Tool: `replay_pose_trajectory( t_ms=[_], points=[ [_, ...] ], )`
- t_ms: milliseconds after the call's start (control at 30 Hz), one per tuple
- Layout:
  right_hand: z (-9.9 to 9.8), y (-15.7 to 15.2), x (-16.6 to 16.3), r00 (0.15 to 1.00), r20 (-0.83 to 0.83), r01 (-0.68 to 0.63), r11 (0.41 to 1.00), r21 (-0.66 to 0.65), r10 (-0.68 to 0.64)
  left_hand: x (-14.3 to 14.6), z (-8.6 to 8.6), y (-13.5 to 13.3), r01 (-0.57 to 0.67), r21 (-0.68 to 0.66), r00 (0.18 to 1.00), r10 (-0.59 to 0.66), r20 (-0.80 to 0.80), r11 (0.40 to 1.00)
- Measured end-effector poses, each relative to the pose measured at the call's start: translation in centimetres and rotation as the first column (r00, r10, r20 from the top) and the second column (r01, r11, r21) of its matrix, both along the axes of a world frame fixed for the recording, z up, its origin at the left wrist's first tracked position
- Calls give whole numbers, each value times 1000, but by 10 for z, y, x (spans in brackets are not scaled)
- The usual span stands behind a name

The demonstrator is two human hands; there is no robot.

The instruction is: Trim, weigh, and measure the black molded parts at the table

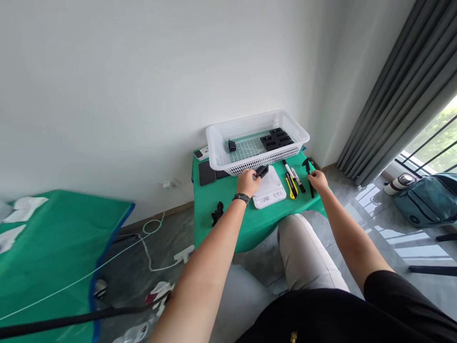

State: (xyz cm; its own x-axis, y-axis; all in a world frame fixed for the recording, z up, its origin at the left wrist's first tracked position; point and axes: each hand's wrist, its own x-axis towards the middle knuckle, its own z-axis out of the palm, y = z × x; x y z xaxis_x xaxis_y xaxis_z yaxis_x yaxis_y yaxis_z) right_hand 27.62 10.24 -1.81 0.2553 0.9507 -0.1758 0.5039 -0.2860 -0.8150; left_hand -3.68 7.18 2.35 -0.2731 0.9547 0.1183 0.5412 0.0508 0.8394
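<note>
My left hand (249, 182), closed, grips a small black plastic part (263, 171) at the upper left of a white digital scale (273, 186). Whether the part touches the scale's plate I cannot tell. The scale's display is lit. On the right, my right hand (317, 182) has its fingers pinched round the shaft of a slim black piece with an arrow-like head (306, 164). Between that piece and the scale lie a yellow and black utility knife (291, 186) and marker pens (296, 176). Another black part (217, 214) lies left of my left forearm.
A white plastic basket (257, 121) stands at the table's back, with several black parts (276, 138) inside. A dark phone (206, 173) and a small white device (202, 153) lie on the green cloth (207, 195). Cables (152, 233) cross the floor at left; a backpack (424, 200) sits at right.
</note>
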Motion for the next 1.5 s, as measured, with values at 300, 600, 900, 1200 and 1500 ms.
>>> replay_pose_trajectory(
  t_ms=[300, 600, 900, 1200, 1500],
  points=[
    [13, -81, -10, 753, -658, 218, 956, 195, -37, 8, -8, -93, 70, -31, 817, -39, 576, 997],
    [57, -188, -106, 388, -885, -239, 955, 173, 258, -12, -7, -176, -58, 5, 576, 30, 817, 998],
    [80, -262, -157, 231, -933, -636, 769, 70, 276, 1, 35, -229, -173, 111, 300, -55, 952, 979],
    [76, -291, -175, 191, -948, -671, 738, 63, 255, 9, 54, -271, -179, 150, 297, -92, 951, 972],
    [83, -291, -178, 103, -968, -758, 648, 73, 229, 20, 50, -274, -316, 190, 351, -71, 934, 930]
  ],
)
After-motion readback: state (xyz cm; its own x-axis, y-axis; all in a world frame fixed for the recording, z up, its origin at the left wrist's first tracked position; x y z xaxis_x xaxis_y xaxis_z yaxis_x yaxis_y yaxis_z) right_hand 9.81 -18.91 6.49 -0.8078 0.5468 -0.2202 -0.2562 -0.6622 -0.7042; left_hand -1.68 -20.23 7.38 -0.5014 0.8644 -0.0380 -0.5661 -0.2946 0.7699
